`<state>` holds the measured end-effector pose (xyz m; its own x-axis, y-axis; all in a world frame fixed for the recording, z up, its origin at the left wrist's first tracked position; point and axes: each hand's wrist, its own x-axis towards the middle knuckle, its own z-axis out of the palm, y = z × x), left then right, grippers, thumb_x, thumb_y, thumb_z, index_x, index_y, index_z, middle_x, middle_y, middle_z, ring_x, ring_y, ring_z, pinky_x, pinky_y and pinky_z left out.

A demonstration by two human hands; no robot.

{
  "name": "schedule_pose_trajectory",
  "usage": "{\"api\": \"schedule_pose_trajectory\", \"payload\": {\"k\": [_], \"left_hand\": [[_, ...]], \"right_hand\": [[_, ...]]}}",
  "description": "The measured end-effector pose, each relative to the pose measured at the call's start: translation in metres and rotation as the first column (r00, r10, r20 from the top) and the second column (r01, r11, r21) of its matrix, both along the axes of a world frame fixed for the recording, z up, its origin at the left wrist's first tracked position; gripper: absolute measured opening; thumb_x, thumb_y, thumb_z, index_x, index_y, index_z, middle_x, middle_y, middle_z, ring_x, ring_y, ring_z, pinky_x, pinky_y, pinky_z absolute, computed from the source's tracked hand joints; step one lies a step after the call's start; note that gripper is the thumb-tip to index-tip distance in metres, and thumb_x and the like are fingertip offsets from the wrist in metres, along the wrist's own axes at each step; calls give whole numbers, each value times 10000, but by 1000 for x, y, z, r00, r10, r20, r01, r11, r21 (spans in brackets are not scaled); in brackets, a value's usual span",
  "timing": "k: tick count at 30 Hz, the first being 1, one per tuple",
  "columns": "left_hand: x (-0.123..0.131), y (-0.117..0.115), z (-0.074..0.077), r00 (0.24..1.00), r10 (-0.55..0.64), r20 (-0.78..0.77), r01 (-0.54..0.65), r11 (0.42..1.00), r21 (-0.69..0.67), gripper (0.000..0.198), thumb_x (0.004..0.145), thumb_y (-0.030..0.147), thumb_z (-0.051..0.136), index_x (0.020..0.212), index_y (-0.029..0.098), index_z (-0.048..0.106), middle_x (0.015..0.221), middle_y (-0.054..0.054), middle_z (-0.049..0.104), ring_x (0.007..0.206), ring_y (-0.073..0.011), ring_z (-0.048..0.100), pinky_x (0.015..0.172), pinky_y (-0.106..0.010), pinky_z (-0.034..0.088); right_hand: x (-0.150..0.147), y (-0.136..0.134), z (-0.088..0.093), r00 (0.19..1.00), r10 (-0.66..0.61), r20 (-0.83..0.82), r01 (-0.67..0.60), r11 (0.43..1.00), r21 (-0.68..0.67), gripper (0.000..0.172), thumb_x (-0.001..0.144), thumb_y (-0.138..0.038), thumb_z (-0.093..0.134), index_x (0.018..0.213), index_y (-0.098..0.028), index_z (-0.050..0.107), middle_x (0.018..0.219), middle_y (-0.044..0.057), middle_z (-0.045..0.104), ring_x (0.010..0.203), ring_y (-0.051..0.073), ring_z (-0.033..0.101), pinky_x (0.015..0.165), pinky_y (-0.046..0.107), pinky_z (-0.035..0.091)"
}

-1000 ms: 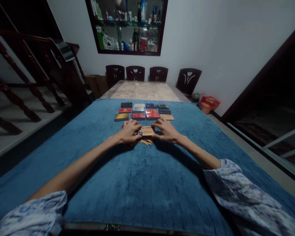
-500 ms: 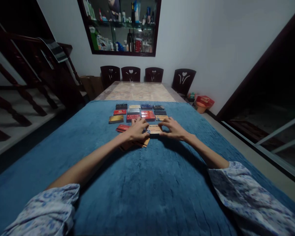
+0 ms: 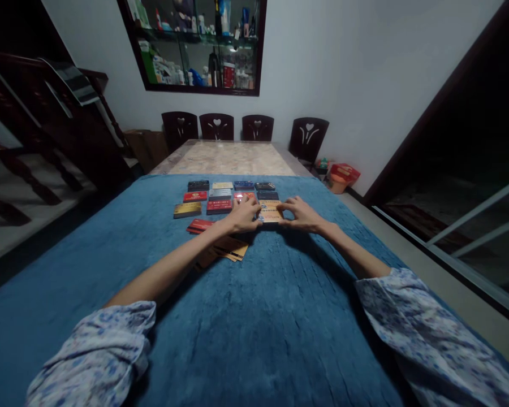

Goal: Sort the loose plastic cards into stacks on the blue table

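Observation:
Between my two hands is a stack of tan cards (image 3: 270, 215), gripped at its short sides. My left hand (image 3: 245, 213) pinches the left end, and my right hand (image 3: 300, 215) pinches the right end. The stack is close against another tan card pile just beyond it. To the left lie a red card stack (image 3: 219, 207) and a gold card stack (image 3: 187, 210). Under and beside my left forearm are loose red cards (image 3: 199, 226) and fanned orange-yellow cards (image 3: 232, 247). A red stack (image 3: 244, 196) is partly hidden behind my left hand.
Several more stacks form rows farther back, among them a black stack (image 3: 198, 185) and a blue stack (image 3: 243, 185). A blue cloth (image 3: 237, 328) covers the near table; its far part is bare marble (image 3: 233, 158). Dark chairs (image 3: 309, 138) stand beyond.
Both hands have moved the tan card stack forward, up against the tan pile behind it. The view has shifted slightly, and more of the fanned orange-yellow cards shows.

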<state>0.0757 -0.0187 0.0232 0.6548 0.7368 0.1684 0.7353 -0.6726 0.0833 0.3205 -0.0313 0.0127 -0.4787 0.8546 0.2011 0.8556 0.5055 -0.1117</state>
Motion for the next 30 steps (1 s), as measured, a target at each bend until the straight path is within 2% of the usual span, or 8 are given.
{"api": "schedule_pose_trajectory", "payload": {"k": [4, 7, 12, 22, 26, 30], "left_hand": [[10, 11, 3, 1000, 0, 0, 0, 1000, -9, 298, 849, 353, 634, 1085, 177, 684, 1258, -155, 589, 1262, -374, 424, 1010, -569, 365], [18, 19, 5, 1000, 9, -7, -9, 1000, -8, 270, 843, 349, 637, 1042, 174, 691, 1255, -156, 596, 1259, -378, 422, 1007, -571, 364], [30, 31, 7, 997, 51, -52, -51, 999, -3, 274, 839, 327, 638, 1065, 186, 698, 1264, -153, 601, 1272, -383, 417, 993, -569, 370], [46, 51, 10, 981, 111, -160, -113, 994, 1, 283, 824, 286, 596, 1057, 174, 713, 1278, -175, 630, 1297, -405, 421, 1015, -612, 366], [50, 57, 9, 976, 109, -187, -114, 993, -14, 289, 796, 251, 594, 1036, 154, 723, 1220, -192, 675, 1286, -423, 430, 1020, -646, 345], [54, 63, 9, 966, 116, -231, -127, 991, -34, 302, 774, 213, 587, 1036, 143, 720, 1140, -190, 713, 1286, -409, 434, 1026, -636, 344]], "right_hand": [[5, 12, 2, 999, -39, 28, 39, 999, -13, 472, 849, -438, 674, 1255, -197, 675, 1136, 139, 647, 1059, 315, 525, 903, 414, 450], [8, 21, 4, 995, -76, 65, 78, 997, -27, 453, 854, -427, 671, 1245, -199, 678, 1144, 138, 651, 1072, 316, 529, 909, 408, 449], [11, 37, 5, 986, -114, 122, 119, 992, -35, 384, 856, -432, 680, 1176, -221, 696, 1152, 127, 660, 1081, 309, 539, 913, 399, 445], [7, 64, 5, 954, -181, 237, 208, 974, -92, 388, 883, -424, 667, 1217, -229, 676, 1174, 123, 693, 1114, 296, 582, 943, 360, 424], [5, 74, 2, 946, -176, 273, 214, 970, -117, 460, 887, -426, 662, 1299, -221, 640, 1159, 115, 716, 1113, 270, 612, 966, 345, 420], [4, 81, -2, 940, -182, 290, 224, 967, -120, 458, 879, -389, 665, 1298, -205, 649, 1163, 124, 729, 1102, 261, 637, 969, 336, 434]]}}
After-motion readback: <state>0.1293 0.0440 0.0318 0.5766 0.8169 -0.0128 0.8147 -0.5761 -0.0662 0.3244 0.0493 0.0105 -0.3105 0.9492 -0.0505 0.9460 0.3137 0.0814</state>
